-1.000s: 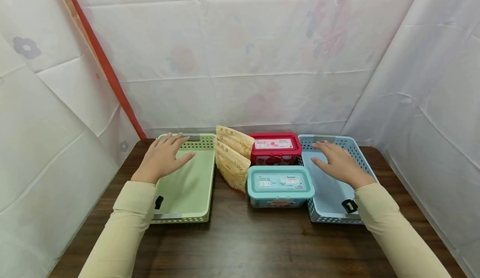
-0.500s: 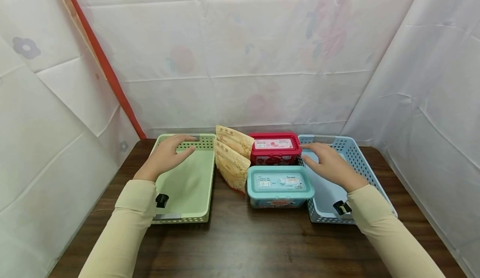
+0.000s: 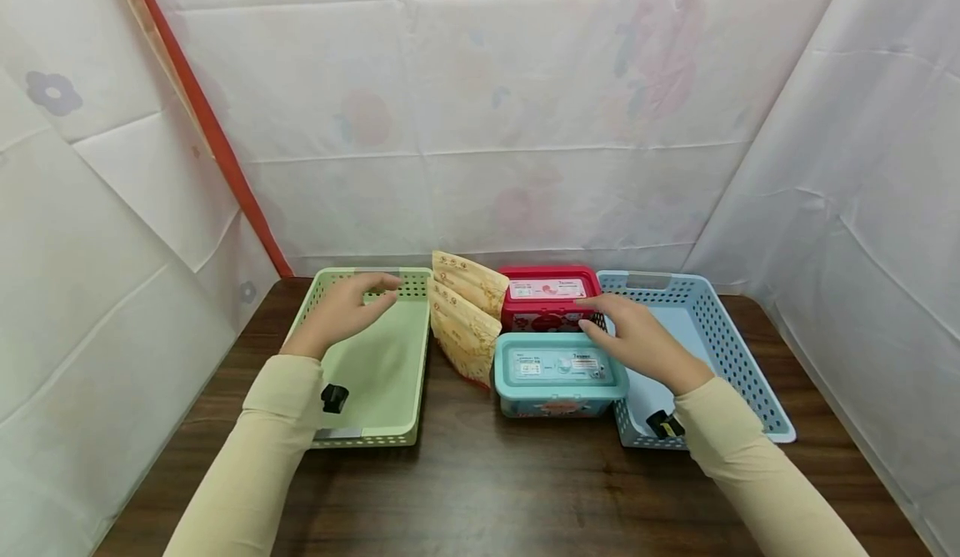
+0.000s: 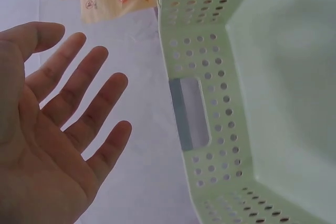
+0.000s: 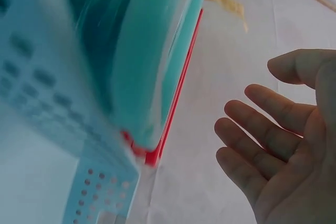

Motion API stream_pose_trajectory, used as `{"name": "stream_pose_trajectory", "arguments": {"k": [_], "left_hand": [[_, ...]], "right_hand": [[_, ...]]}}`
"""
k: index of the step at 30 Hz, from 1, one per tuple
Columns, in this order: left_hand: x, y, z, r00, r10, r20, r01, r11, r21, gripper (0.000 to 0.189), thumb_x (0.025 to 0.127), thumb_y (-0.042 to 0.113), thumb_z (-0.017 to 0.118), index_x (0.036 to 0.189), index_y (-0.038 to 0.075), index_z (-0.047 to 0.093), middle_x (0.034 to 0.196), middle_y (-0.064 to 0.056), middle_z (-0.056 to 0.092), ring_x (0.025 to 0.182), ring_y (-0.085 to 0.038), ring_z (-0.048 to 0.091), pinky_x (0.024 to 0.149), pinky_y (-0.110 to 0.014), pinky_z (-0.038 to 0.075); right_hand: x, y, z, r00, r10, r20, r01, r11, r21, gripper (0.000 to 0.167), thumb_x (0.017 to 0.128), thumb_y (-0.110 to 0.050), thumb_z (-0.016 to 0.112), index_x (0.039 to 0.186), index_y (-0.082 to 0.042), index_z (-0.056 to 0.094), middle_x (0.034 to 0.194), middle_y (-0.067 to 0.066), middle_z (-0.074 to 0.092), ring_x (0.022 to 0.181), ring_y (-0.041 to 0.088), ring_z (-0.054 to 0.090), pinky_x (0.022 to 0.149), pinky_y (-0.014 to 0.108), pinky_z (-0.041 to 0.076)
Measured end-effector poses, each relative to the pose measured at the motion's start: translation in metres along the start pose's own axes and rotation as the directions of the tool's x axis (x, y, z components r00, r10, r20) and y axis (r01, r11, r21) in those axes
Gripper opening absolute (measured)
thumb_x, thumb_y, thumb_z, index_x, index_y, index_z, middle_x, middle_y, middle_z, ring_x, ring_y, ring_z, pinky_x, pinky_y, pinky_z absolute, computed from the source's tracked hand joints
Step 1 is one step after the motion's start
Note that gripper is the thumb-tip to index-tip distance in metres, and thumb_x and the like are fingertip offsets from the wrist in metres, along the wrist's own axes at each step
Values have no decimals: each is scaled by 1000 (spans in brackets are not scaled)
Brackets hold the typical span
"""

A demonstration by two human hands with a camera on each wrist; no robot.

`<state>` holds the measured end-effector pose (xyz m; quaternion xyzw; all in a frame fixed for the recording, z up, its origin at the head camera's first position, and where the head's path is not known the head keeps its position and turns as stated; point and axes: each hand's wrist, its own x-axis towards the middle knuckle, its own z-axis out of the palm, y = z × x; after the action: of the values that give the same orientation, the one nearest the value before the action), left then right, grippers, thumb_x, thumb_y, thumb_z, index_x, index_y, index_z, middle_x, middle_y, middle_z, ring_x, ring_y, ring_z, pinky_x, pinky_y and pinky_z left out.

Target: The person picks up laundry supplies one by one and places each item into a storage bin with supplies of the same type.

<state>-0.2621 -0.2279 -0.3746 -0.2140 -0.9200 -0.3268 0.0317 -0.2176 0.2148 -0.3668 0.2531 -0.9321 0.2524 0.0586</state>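
My left hand (image 3: 342, 311) is held over the green basket (image 3: 375, 373), fingers loosely extended and thumb apart, holding nothing. In the left wrist view its fingers (image 4: 97, 111) are spread beside the basket's handle slot. My right hand (image 3: 637, 336) hovers above the left side of the blue basket (image 3: 720, 348). Its fingertips overlap the right edge of the red lidded box (image 3: 551, 319) and lie close above the teal lidded box (image 3: 558, 407). The right wrist view shows relaxed, slightly bent fingers (image 5: 247, 150) with nothing between them.
Two yellow pouches (image 3: 465, 332) stand between the green basket and the boxes. All of it rests on a dark wooden table (image 3: 480, 490). White patterned sheeting (image 3: 480, 123) hangs behind and on both sides.
My right hand has moved left, from over the blue basket to the edge of the boxes. My left hand has shifted slightly right, its fingers now closer together.
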Motion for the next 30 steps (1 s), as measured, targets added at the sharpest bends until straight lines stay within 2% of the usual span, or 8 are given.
{"name": "stream_pose_trajectory", "arguments": {"k": [7, 15, 21, 26, 30], "left_hand": [[7, 2, 6, 999, -29, 16, 30, 998, -63, 35, 105, 26, 56, 135, 9, 62, 132, -9, 63, 120, -32, 57, 99, -58, 45], [8, 5, 8, 999, -35, 23, 37, 997, -68, 36, 106, 27, 55, 135, 9, 63, 131, -10, 64, 118, -32, 58, 97, -57, 47], [10, 6, 12, 997, -55, 59, 60, 994, -89, 35, 106, 28, 54, 136, 12, 62, 131, -9, 63, 119, -31, 57, 99, -56, 46], [13, 4, 15, 995, -60, 79, 68, 992, -103, 38, 106, 32, 53, 138, 12, 60, 135, -11, 61, 119, -35, 57, 97, -56, 47], [15, 4, 19, 993, -64, 96, 76, 989, -126, 40, 106, 32, 52, 139, 10, 59, 136, -14, 59, 121, -37, 56, 98, -57, 47]], "right_hand": [[5, -14, 10, 1000, -22, 1, 22, 999, 41, 41, 101, -26, 63, 134, -3, 62, 132, 12, 62, 123, 30, 57, 99, 53, 49], [9, -22, 18, 1000, -15, 11, 14, 998, 56, 40, 98, -23, 67, 133, -4, 64, 131, 10, 64, 122, 29, 57, 97, 51, 51], [13, -31, 26, 998, -58, 26, 55, 995, 83, 40, 98, -21, 68, 134, -4, 63, 131, 9, 64, 121, 28, 58, 98, 51, 51], [22, -44, 34, 993, -89, 71, 81, 991, 109, 42, 98, -23, 67, 135, -5, 62, 133, 7, 63, 120, 25, 59, 100, 48, 50], [28, -56, 40, 989, -81, 123, 65, 990, 128, 44, 98, -27, 67, 136, -5, 61, 134, 7, 61, 121, 24, 59, 102, 47, 49]]}}
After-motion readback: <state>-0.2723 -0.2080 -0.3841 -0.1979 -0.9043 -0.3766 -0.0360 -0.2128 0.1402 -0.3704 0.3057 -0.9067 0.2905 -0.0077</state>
